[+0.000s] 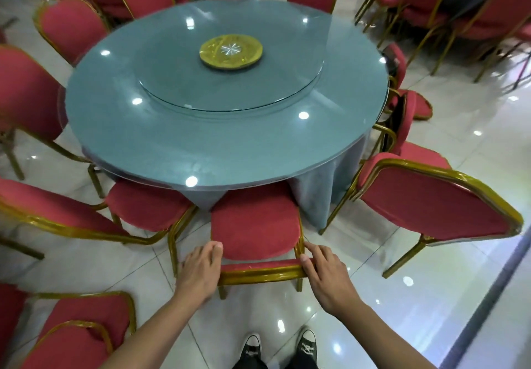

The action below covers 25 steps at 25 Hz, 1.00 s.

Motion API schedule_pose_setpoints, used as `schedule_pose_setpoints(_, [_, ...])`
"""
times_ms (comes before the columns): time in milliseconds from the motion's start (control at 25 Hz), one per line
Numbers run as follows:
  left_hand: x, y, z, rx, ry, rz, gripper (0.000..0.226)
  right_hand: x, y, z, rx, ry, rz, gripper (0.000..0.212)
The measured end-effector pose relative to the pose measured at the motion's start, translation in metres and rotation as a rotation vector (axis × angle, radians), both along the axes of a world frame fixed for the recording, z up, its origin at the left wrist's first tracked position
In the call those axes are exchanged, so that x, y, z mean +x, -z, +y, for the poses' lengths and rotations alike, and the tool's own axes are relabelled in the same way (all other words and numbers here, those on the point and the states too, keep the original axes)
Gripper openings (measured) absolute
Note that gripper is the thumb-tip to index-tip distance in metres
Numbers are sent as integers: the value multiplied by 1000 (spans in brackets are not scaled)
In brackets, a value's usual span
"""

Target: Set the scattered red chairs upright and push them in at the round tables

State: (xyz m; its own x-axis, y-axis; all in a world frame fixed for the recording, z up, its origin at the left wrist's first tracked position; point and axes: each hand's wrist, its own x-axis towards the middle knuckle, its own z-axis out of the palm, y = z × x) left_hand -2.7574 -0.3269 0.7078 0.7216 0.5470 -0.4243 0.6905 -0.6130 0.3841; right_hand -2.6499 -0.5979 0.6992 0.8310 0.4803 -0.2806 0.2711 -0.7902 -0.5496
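Both hands are clamped on the top rail of one red chair: left hand (201, 271) wraps the rail's left corner, fingers curled over toward the seat; right hand (324, 271) grips the right corner, thumb on the gold frame. The hands sit apart, one at each end of the backrest.

The held chair (253, 227) is upright, front of the seat just under the edge of the round surface (201, 144), tablecloth touching it. Step in hand looks like the push-in, mostly done. Next move likely a short straight shove forward, then let go and pick the next chair.

Chair at left (146, 204) is upright but angled, seat near the edge. Chair at right (436, 204) stands skewed, back turned outward, probably needs turning and pushing in. Farther right, a chair (408, 115) by the surface looks tipped or jammed; hard to read its pose.

Hidden: the held chair's front legs under the cloth, how deep it sits. Chairs at lower left (80, 334) are cut off by the frame, stacked or fallen, cannot tell. A second surface at top right is mostly out of view.
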Motion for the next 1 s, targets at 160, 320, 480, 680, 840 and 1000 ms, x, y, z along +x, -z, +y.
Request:
schedule_pose_setpoints(160, [-3, -8, 4, -222, 22, -27, 55, -10, -12, 7, -45, 26, 0, 62])
schedule_pose_setpoints(320, [-11, -14, 19, -360, 38, -55, 48, -17, -26, 12, -37, 81, -29, 49])
schedule_pose_setpoints(480, [-2, -37, 12, -375, 195, -98, 39, -19, -41, 5, 11, 188, -37, 54])
schedule_pose_setpoints(680, [27, -60, -25, -296, 414, -142, 68, -21, -72, -31, 33, 331, -113, 57])
schedule_pose_setpoints(840, [61, -79, -72, -240, 548, -227, 76, -15, -94, -80, 118, 439, -164, 61])
schedule_pose_setpoints(1000, [103, -113, -145, -139, 727, -366, 74, -2, -117, -150, 239, 560, -244, 57])
